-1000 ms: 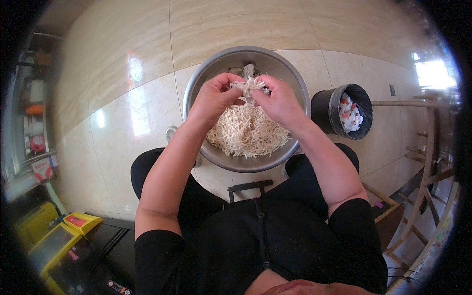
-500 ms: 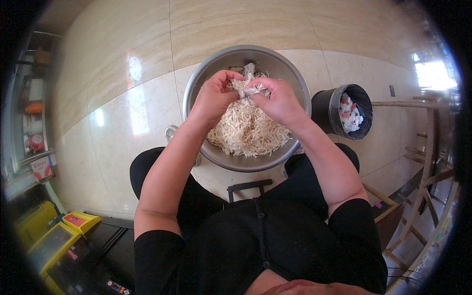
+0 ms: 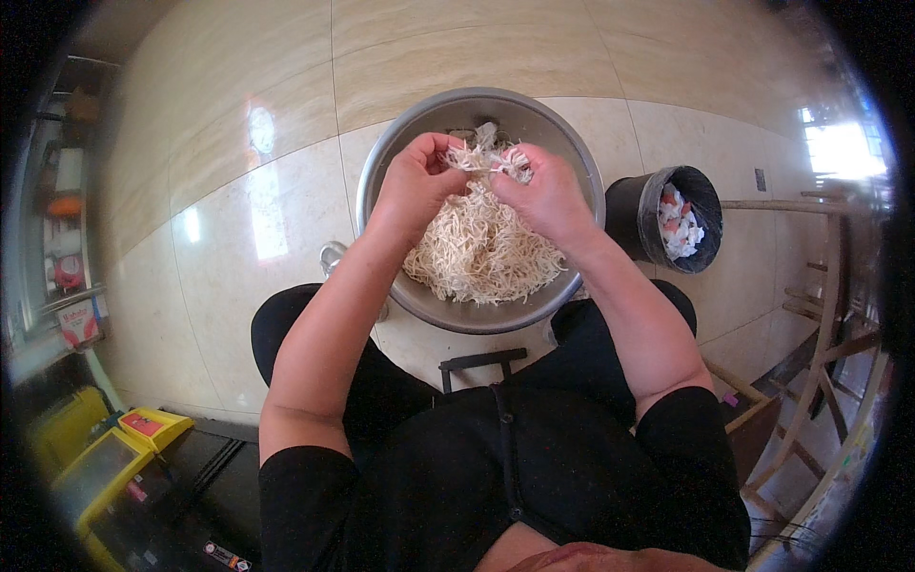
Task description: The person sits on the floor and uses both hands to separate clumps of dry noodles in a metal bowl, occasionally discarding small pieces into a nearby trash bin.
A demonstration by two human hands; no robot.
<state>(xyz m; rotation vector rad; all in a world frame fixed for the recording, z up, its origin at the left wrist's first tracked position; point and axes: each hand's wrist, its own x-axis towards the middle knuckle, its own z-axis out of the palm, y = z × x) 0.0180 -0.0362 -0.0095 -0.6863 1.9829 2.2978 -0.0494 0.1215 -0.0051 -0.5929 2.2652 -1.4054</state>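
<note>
Grasps thin, off-white strands (image 3: 466,158) in left hand (image 3: 412,191) and more in right hand (image 3: 540,194), above a tangled, off-white heap (image 3: 481,255) inside a round, silver-grey metal basin (image 3: 560,141) beneath both hands.

The floor (image 3: 229,315) is glossy tile, pale with a beige stretch beyond, crossed by thin dark seams. On it stand a round metal basin (image 3: 551,122) and, just right of that, a black bin (image 3: 626,224).
</note>
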